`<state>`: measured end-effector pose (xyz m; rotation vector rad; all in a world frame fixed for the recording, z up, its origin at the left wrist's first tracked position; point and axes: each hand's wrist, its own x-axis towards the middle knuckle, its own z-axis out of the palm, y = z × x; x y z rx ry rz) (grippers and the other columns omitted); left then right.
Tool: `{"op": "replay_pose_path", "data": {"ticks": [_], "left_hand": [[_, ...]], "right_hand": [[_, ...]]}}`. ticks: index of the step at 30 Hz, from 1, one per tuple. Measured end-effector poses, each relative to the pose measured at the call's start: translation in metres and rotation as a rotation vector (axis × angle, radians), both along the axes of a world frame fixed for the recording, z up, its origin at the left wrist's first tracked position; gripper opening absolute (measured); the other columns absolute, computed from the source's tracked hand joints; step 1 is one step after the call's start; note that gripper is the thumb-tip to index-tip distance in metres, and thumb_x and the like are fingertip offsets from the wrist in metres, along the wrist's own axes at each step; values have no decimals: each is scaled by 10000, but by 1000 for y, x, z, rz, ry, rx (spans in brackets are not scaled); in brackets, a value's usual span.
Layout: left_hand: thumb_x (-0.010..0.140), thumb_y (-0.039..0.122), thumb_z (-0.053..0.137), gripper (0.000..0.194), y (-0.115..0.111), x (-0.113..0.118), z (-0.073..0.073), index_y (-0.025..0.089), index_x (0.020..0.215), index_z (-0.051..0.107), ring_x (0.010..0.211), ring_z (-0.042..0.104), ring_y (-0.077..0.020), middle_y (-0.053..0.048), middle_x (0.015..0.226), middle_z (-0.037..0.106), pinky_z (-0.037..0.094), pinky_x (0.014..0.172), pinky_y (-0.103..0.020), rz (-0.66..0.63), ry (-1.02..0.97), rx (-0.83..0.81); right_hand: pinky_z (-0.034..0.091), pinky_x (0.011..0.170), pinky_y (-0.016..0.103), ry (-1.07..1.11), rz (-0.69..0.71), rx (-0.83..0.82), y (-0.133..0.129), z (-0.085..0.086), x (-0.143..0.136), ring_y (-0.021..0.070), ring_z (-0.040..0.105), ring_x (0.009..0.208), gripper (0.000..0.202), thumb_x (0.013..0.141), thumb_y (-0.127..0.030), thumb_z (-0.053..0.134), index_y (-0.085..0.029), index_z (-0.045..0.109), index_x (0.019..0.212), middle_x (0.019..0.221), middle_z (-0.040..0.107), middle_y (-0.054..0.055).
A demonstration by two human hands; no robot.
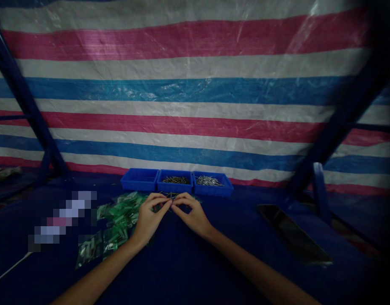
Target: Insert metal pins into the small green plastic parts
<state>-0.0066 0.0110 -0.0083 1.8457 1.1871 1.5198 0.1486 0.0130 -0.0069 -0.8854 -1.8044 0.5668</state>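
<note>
My left hand [152,214] and my right hand [192,215] meet at the middle of the blue table, thumbs and forefingers pinched and almost touching. What sits between the fingertips is too small and dim to make out. Just behind the fingers lie some thin dark metal pieces [171,195], partly hidden by the hands. Beside my left hand spreads a pile of small clear plastic bags with green on them [126,208]. A few bags nearer me [90,250] hold slim light pieces.
Three blue bins stand in a row behind the hands: a left bin [139,187], a middle bin [174,189] with brassy thin pieces and a right bin [214,191] with silvery ones. A dark phone [294,234] lies right. A pixelated patch and white cable [11,268] are left.
</note>
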Motion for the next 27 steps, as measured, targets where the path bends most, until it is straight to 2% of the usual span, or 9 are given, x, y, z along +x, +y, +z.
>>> {"op": "replay_pose_path", "data": {"ticks": [2,5,8,11,17,27], "left_hand": [[737,309,593,157,0,0,0,181,759,681,708,546,-133,-41,840,579,420,591,-233,16,12,22],[734,283,585,132,0,-1,0,175,741,661,672,530,-121,-33,819,563,425,592,-235,49,55,51],[717,251,589,101,-2,0,1,177,708,658,710,540,-135,-33,824,555,437,642,-258,69,153,44],[703,235,593,85,-5,1,1,187,677,658,761,553,-153,-33,835,552,447,669,-275,66,227,27],[693,222,598,74,-5,2,-1,199,695,668,798,561,-162,-31,842,550,450,693,-283,38,276,11],[713,229,583,80,-3,2,1,172,698,637,729,544,-137,-34,827,547,446,656,-263,-1,195,24]], "right_hand": [[430,717,298,-3,-3,7,0,-1,0,147,553,811,104,777,-260,563,-219,659,779,854,598,28],[414,618,268,1,-89,-20,-1,-3,1,137,544,731,144,790,-265,544,-218,656,867,841,602,31],[389,569,252,30,-148,-15,-2,-3,3,126,525,681,197,808,-280,519,-214,639,949,839,590,34],[392,581,258,37,-140,37,-4,-3,4,126,517,681,208,809,-283,520,-219,628,976,846,578,36],[415,617,267,24,-117,56,-5,-4,3,135,531,714,153,815,-273,515,-215,647,868,846,563,38],[415,589,259,28,-176,36,1,-10,5,136,538,691,134,797,-289,544,-192,635,798,840,566,41]]}}
